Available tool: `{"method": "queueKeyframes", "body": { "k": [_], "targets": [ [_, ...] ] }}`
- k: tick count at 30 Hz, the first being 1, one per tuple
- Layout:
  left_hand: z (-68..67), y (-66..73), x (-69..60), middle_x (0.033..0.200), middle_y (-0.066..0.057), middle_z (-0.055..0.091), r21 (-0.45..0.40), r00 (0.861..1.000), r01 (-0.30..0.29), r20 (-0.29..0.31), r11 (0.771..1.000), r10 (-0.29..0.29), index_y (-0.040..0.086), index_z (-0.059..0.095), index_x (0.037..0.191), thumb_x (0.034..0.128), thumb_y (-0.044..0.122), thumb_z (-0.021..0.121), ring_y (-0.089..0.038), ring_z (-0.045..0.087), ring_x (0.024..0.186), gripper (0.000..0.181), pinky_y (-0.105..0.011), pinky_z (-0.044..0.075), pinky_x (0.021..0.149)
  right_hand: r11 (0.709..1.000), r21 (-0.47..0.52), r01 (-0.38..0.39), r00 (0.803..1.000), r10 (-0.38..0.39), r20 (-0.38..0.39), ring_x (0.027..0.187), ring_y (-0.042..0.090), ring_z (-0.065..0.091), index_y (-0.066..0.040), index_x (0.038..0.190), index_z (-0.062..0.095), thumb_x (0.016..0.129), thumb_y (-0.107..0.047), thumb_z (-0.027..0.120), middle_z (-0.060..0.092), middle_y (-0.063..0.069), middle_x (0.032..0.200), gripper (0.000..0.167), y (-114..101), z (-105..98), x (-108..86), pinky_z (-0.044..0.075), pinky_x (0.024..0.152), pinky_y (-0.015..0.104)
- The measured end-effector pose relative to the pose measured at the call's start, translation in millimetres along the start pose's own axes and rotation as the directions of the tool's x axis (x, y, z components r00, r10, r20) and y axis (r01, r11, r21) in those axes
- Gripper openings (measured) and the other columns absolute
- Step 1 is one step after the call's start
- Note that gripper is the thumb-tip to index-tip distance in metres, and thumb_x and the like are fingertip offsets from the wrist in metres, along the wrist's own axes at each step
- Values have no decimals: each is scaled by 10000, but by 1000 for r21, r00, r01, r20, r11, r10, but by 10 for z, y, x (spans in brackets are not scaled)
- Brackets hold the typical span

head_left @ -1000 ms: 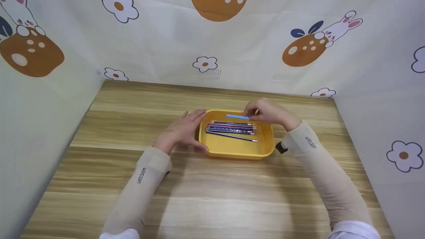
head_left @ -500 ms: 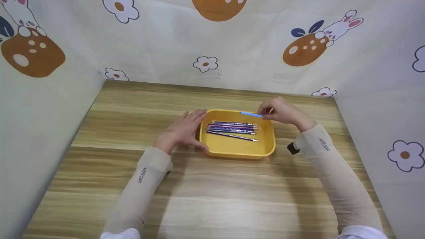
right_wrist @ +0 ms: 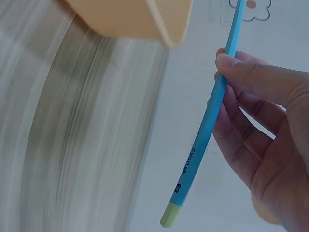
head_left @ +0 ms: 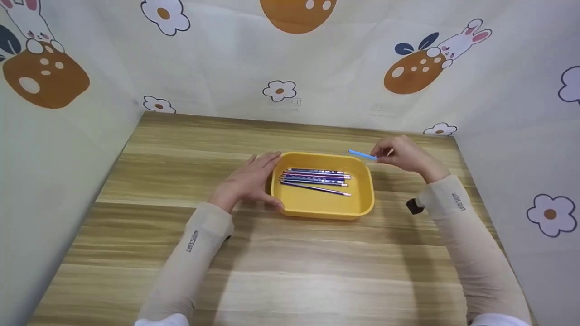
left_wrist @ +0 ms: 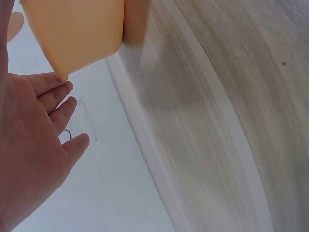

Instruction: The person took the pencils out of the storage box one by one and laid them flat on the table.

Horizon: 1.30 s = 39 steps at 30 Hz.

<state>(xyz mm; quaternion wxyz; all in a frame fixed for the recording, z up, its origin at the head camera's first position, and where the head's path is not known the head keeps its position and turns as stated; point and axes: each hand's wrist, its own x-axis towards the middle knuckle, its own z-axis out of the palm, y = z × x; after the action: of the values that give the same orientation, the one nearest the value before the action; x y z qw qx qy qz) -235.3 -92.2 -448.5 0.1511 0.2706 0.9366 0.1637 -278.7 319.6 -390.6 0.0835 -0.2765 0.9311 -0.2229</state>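
In the head view, a yellow plastic tray [head_left: 326,204] stands on a wood-grain tabletop [head_left: 281,276]. The left hand [head_left: 249,181] is spread along the tray's left side, its fingertips touching the far left corner and its thumb the near left corner. Just past the tray's far right corner, the right hand [head_left: 405,156] pinches a blue pencil [head_left: 362,155] by its right part. Inside the tray, a row of dark striped pencils [head_left: 317,175] lies side by side, and a single dark pencil [head_left: 315,188] slants on their near side. Behind the tray hangs a pale cloth [head_left: 226,63] printed with rabbits and flowers.

In the left wrist view, the tray's outer wall is at the top, and the tips of nearly straight fingers rest against its rim.

In the right wrist view, thumb and fingertips pinch the blue pencil along its shaft. It carries "ColorLab" lettering and a pale green end [right_wrist: 170,215], and is held beside the tray, well clear of the tray's floor.
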Motion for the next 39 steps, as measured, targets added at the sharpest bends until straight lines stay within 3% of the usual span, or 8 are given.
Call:
{"method": "queueKeyframes", "body": {
  "k": [8,15,24,32,39],
  "targets": [
    [5,3,7,1697,-30,111,36,1000,-15,-7,999,15,152,117,1616,595,827,729,-226,113,1573,1369,-482,46,1300,1000,4,-23,998,23,-58,856,242,668,-17,992,754,870,25,719,742,142,923,133,237,-8,-131,608,815,472],
    [-9,1,21,1700,-18,97,19,1000,-1,-10,1000,1,158,128,1615,616,786,759,-219,95,1575,1339,-477,38,1301,996,9,-84,990,84,-110,846,234,641,5,991,749,864,66,703,727,160,913,148,446,26,-214,601,811,449],
    [13,0,-13,1699,-9,103,21,1000,8,-15,1000,-8,176,131,1616,592,823,737,-219,101,1574,1354,-472,36,1301,991,-22,-135,978,130,-162,864,305,656,24,1008,750,868,82,678,714,193,930,168,624,146,-254,598,822,523],
    [102,-54,-78,1700,-23,90,18,1000,4,1,1000,-4,153,132,1614,583,815,749,-226,93,1575,1373,-468,31,1299,988,-52,-148,981,140,-135,894,346,681,11,1011,760,870,58,674,721,192,946,172,764,364,-201,591,845,519],
    [-1,-17,-9,1695,-38,120,21,999,-30,-30,999,30,137,143,1612,583,805,757,-235,109,1573,1372,-475,46,1300,969,-122,-213,972,197,-130,919,360,687,-3,1006,762,851,57,655,726,186,966,197,852,291,-197,564,867,541]
  ]
}}
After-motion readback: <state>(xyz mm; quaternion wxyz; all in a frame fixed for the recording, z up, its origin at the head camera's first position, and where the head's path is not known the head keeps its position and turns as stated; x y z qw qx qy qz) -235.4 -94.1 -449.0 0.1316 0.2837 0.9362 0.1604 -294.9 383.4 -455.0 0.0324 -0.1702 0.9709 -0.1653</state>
